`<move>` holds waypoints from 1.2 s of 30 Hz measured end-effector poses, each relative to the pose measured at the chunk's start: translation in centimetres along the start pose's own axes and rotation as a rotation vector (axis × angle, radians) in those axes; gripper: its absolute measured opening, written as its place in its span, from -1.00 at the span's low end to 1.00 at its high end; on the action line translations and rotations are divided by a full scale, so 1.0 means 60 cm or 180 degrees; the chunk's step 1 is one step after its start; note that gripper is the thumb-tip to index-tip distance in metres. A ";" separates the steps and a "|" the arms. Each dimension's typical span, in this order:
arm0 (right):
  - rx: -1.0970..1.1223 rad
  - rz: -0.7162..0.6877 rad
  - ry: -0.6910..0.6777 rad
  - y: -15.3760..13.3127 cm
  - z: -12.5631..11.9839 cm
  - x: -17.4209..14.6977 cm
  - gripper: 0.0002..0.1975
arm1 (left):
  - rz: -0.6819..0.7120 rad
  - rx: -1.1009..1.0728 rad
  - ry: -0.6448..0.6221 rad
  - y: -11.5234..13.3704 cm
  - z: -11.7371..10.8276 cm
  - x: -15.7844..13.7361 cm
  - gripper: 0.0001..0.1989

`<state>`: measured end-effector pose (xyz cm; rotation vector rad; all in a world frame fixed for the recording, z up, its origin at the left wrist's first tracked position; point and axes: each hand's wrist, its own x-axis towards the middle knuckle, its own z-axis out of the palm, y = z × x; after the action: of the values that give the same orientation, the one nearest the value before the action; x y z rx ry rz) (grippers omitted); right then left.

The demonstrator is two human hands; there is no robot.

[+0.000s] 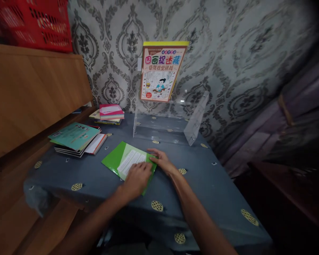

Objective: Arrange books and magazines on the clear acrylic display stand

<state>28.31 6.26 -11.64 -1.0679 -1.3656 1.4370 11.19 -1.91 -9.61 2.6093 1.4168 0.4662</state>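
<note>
A glossy green book (pixel 112 158) with a pale panel of printed text lies tilted on the cloth-covered table. My left hand (pixel 138 179) bends its fingers over the book's near side, close to the right end; its thumb is hidden. At the right end, my right hand (pixel 163 162) grips the book, thumb on top and fingers along the far edge. Behind my hands stands a clear plastic rack (pixel 194 118). A picture book (pixel 158 72) with large colourful Chinese characters leans upright in its top tier.
Left of the green book is a stack of books with a teal one (pixel 76 136) on top. A smaller pile with a pink book (pixel 111 110) sits farther back. A wooden cabinet (pixel 37 99) borders the left, bearing a red basket (pixel 50 24). Patterned wallpaper is behind.
</note>
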 end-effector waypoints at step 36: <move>-0.3634 -0.0572 0.0129 -0.031 0.000 0.014 -0.46 | -0.0256 0.1087 0.0266 -0.173 0.012 0.067 -0.64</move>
<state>28.16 7.14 -9.79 -1.5614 -2.2425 0.4000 5.25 7.13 -12.21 2.8035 1.7601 0.3531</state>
